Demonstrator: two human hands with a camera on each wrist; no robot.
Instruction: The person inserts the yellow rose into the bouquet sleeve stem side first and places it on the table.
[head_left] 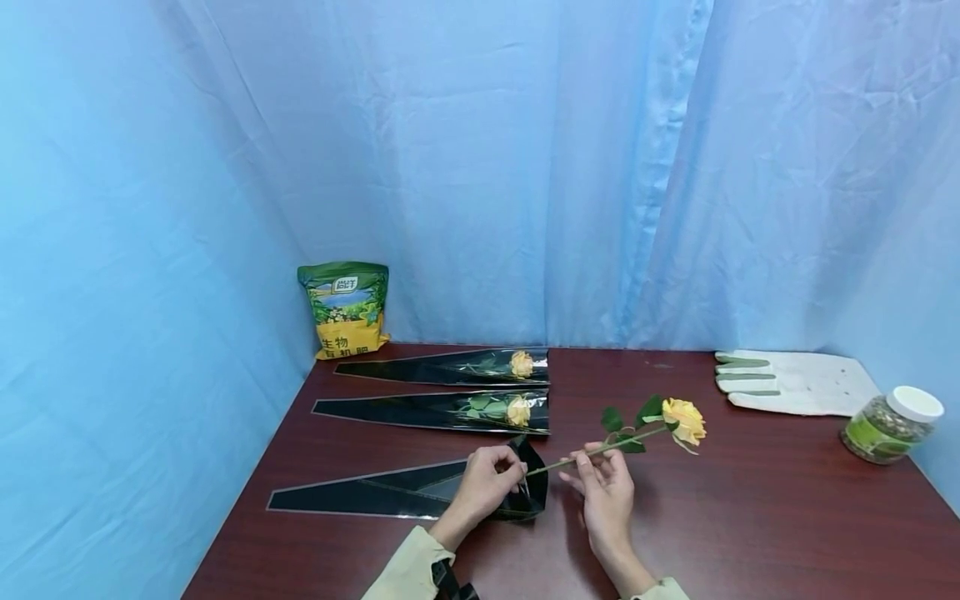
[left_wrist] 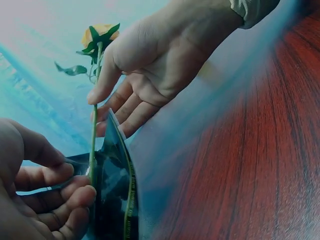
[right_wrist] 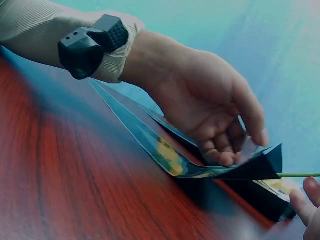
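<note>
A yellow rose [head_left: 684,420] with green leaves points its bloom to the right. My right hand [head_left: 606,496] pinches its stem between thumb and fingers. The stem's lower end runs into the spread mouth of a black flower sleeve [head_left: 337,493], which tapers to the left along the table. At that mouth my left hand [head_left: 486,485] pinches the sleeve's edge, as the right wrist view shows. In the left wrist view the stem [left_wrist: 94,135] passes close by the left fingertips, and the sleeve wall [left_wrist: 117,185] stands up beside it. The stem's tip is hidden inside the sleeve.
Farther back lie two black sleeves, each with a yellow rose inside: the nearer wrapped rose [head_left: 518,411] and the farther wrapped rose [head_left: 521,364]. A green-and-yellow bag [head_left: 348,312] stands at back left. White gloves [head_left: 802,383] and a white-lidded jar [head_left: 888,427] are at the right.
</note>
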